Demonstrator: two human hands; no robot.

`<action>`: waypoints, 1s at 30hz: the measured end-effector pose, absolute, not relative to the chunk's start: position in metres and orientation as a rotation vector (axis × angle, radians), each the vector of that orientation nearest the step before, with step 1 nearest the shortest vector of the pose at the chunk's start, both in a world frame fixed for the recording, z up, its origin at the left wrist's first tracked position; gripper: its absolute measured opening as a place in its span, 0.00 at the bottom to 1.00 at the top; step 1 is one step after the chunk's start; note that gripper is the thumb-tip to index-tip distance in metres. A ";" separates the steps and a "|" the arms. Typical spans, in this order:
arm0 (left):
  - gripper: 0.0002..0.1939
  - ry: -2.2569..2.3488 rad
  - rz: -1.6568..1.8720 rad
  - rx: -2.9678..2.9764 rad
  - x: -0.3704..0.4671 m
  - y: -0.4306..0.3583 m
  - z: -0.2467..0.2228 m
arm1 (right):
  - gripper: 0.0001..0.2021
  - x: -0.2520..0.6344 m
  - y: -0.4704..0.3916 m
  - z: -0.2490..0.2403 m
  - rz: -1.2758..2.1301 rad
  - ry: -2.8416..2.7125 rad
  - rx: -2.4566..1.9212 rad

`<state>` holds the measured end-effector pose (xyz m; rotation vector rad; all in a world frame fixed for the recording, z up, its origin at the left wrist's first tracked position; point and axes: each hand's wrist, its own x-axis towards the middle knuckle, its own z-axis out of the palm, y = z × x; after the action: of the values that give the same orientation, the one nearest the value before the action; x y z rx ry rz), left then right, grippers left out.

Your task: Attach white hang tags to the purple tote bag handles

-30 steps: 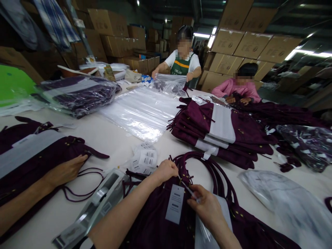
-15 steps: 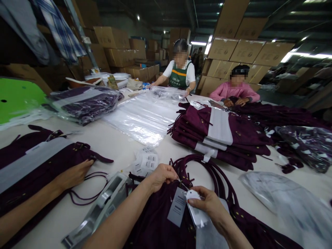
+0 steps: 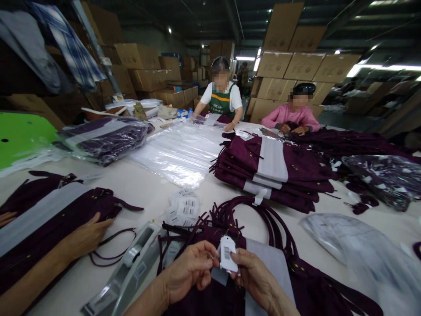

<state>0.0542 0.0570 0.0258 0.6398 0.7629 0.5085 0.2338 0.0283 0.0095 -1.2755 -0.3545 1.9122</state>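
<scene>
**Tag pinched over the bag**

Head view: left hand (image 3: 189,272) and right hand (image 3: 253,276) raised together above the maroon bag (image 3: 296,272), both grips closed on the small white tag (image 3: 228,254), pinched upright between fingertips, likely for threading its string. Tape dispenser (image 3: 131,267) left of the bag; label stack (image 3: 184,206) beyond. Co-worker's hand (image 3: 87,237) flat on another bag, farther left on the surface (image 3: 141,180).

Both hands are pulled in closer now: left hand (image 3: 189,272) is off the straps and pinching next to the right hand (image 3: 253,276), which holds a small white tag (image 3: 228,260) upright instead of the clear sleeve.
</scene>
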 end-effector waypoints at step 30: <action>0.22 1.722 0.911 1.665 0.000 -0.019 0.044 | 0.23 0.288 -0.040 0.021 1.082 -0.827 -1.719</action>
<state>-0.0002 -0.0194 0.0444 1.6650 1.7225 0.9109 0.2879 -0.0405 0.0214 -1.7194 -0.8272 1.0824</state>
